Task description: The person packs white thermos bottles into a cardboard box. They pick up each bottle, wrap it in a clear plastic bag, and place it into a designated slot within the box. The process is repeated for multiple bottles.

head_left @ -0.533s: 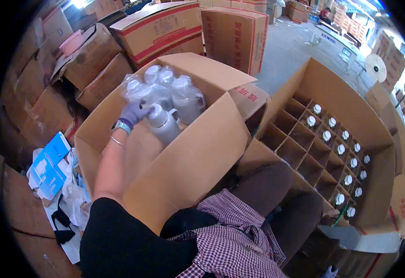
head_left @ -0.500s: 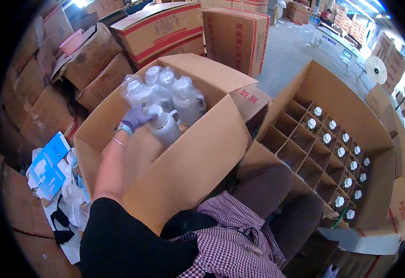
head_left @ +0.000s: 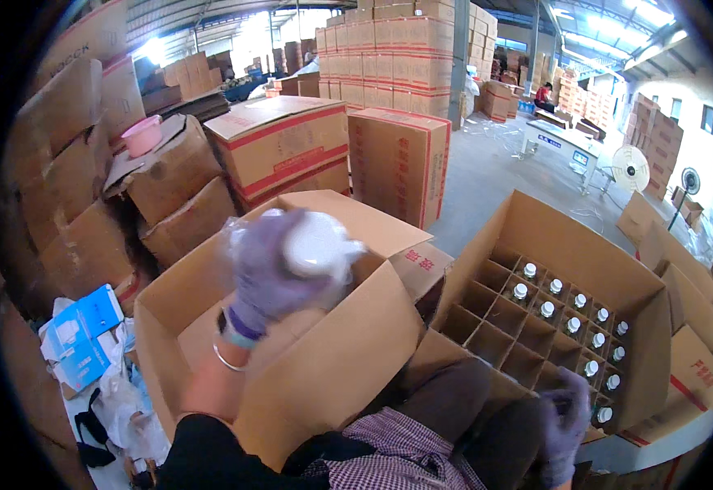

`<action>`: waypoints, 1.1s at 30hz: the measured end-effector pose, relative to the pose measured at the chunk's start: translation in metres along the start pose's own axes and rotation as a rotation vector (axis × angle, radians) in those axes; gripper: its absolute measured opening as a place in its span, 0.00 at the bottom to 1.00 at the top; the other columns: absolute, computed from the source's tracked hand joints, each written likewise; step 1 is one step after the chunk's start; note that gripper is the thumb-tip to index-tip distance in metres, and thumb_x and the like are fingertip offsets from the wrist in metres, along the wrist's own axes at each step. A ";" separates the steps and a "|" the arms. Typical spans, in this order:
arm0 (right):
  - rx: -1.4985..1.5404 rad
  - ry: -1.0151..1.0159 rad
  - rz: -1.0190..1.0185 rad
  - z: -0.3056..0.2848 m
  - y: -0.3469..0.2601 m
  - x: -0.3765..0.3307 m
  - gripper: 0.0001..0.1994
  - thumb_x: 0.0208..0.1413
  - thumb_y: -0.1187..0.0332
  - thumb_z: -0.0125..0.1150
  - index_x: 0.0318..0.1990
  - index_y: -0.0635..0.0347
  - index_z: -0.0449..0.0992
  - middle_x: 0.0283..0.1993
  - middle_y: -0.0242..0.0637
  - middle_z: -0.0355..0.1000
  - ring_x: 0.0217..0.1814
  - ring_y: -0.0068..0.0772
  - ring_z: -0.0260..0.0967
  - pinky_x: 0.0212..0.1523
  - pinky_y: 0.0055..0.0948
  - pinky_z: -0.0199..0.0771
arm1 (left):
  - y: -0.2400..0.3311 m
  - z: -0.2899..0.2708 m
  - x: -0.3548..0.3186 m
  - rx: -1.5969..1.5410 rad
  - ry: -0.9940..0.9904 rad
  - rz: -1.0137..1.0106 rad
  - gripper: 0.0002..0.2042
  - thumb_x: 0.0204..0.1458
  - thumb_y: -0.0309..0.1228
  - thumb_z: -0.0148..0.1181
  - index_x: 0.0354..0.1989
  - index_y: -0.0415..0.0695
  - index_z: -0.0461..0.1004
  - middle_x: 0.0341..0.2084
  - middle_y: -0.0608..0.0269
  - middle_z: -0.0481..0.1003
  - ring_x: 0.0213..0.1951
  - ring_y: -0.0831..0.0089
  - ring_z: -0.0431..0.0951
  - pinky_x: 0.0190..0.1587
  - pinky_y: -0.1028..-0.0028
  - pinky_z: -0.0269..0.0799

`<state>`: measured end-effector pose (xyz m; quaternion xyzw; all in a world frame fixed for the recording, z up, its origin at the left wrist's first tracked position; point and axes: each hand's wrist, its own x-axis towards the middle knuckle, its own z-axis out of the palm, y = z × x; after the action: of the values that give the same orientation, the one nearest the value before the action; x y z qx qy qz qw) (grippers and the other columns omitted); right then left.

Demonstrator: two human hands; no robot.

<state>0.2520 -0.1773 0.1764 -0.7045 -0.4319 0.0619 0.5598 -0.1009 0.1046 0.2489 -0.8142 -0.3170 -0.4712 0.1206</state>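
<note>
My left hand [head_left: 265, 273], in a purple glove, is closed around a white-lidded jug [head_left: 315, 245], raised above the open carton [head_left: 336, 347] in front of me. Motion blurs the hand and the jug. Behind the hand, plastic-wrapped jugs in the carton are mostly hidden. To the right stands an open divided carton [head_left: 589, 245], its right-hand cells holding several white-capped glass bottles [head_left: 573, 325]. My gloved right hand [head_left: 564, 420] is at the near edge of that carton, beside the closest bottles, with its fingers apart and slightly bent and nothing visible in it.
Closed cartons [head_left: 401, 167] stand beyond the open ones. Collapsed boxes with a pink basin [head_left: 142, 136] are at the left. A blue box [head_left: 83, 335] and plastic bags [head_left: 124, 400] lie at the near left. Farther off stand a white table [head_left: 560, 147] and a fan [head_left: 630, 169].
My left hand has lifted the jug up out of the carton. My right hand has come into view at the divided carton. The head view has tilted up, showing more of the warehouse.
</note>
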 end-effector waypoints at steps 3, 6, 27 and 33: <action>0.329 -0.256 -0.078 0.030 -0.065 -0.022 0.46 0.40 0.71 0.68 0.71 0.57 0.55 0.61 0.39 0.65 0.51 0.32 0.72 0.42 0.24 0.75 | 0.114 -0.019 0.019 -0.068 -0.252 0.305 0.40 0.32 0.43 0.76 0.60 0.44 0.70 0.45 0.57 0.74 0.47 0.55 0.74 0.57 0.52 0.65; 0.594 -0.250 -0.060 0.045 -0.063 -0.053 0.49 0.35 0.67 0.74 0.70 0.60 0.55 0.61 0.42 0.65 0.53 0.38 0.71 0.47 0.35 0.76 | 0.189 0.018 -0.032 -0.471 -0.421 0.546 0.41 0.37 0.41 0.73 0.64 0.45 0.67 0.53 0.54 0.70 0.54 0.51 0.71 0.61 0.49 0.62; -0.096 0.137 -0.455 -0.037 0.067 -0.010 0.39 0.34 0.66 0.72 0.60 0.62 0.67 0.58 0.51 0.67 0.59 0.59 0.66 0.60 0.51 0.67 | 0.156 0.151 -0.107 -1.364 -0.265 -1.198 0.35 0.68 0.59 0.29 0.52 0.39 0.74 0.44 0.55 0.80 0.46 0.67 0.79 0.49 0.67 0.75; -1.048 -0.100 0.162 -0.042 0.220 0.109 0.40 0.38 0.59 0.75 0.64 0.49 0.66 0.67 0.42 0.60 0.67 0.52 0.61 0.65 0.48 0.64 | 0.119 0.154 -0.129 -1.111 -0.154 -1.107 0.34 0.69 0.57 0.29 0.47 0.38 0.75 0.40 0.57 0.78 0.41 0.72 0.77 0.43 0.68 0.73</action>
<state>0.4621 -0.1344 0.0502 -0.9169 -0.3754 -0.0857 0.1050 0.0347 0.0372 0.0708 -0.5093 -0.4019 -0.4944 -0.5786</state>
